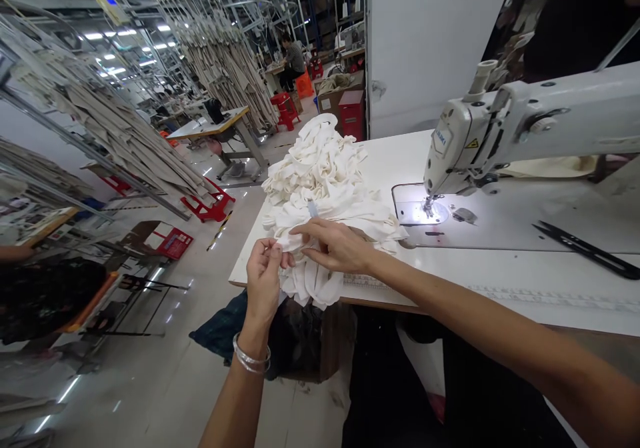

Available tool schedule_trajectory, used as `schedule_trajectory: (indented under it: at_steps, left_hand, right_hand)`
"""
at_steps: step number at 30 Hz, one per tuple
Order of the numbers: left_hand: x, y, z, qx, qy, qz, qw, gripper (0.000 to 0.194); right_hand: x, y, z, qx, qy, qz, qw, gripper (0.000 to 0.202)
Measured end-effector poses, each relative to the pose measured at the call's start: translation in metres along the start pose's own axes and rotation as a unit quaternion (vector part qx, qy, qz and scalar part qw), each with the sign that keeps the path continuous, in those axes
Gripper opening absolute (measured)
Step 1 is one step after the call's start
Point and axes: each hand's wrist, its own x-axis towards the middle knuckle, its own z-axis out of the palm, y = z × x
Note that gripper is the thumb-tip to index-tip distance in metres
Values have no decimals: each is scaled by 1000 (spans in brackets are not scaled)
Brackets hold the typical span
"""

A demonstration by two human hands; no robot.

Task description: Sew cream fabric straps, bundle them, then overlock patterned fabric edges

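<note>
A heap of cream-white fabric pieces [320,161] lies piled on the left end of the sewing table. My left hand [265,268] is closed at the heap's front left edge, pinching the edge of a cream fabric piece [290,240] between thumb and fingers. Just right of it, my right hand [340,245] reaches over the same cloth, fingers stretched out and thumb apart, with fabric showing between them. A small pale blue-grey strip [313,208] stands up from the pile behind my right fingers. Some cloth hangs over the table's front edge.
A white sewing machine [465,141] with its lamp lit stands to the right. Black thread snips [590,248] lie on its bed, near a metal bobbin case [465,215]. A ruler strip [550,296] runs along the front. Below stands an open carton [330,348].
</note>
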Motion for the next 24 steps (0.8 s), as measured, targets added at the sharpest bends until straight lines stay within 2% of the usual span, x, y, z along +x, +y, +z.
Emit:
schedule_trajectory:
  at_steps: [4,9,14,18,21,24]
  left_hand:
    - [1,6,5,-40,-11,-31,999,25]
    - [3,5,7,-64,-16,-52,997,25]
    - [7,4,9,-103,24,-79,991,25]
    - [7,3,12,-136,44,-71,987,25]
    - [7,2,15,-145,41,-59,987,27]
    - [8,-1,15,-143,44,-46,988,29]
  right_hand:
    - [-5,3,6,-32,31,6,999,20]
    - [-9,9,4,19,94,2,995,16]
    - [-11,8,-1,34,88,19,995,13]
    - [-12,6,0,50,87,18,995,16]
    - [-13,7,0,61,113,19,992,23]
    - [-12,8,-2,92,146,41,984,21]
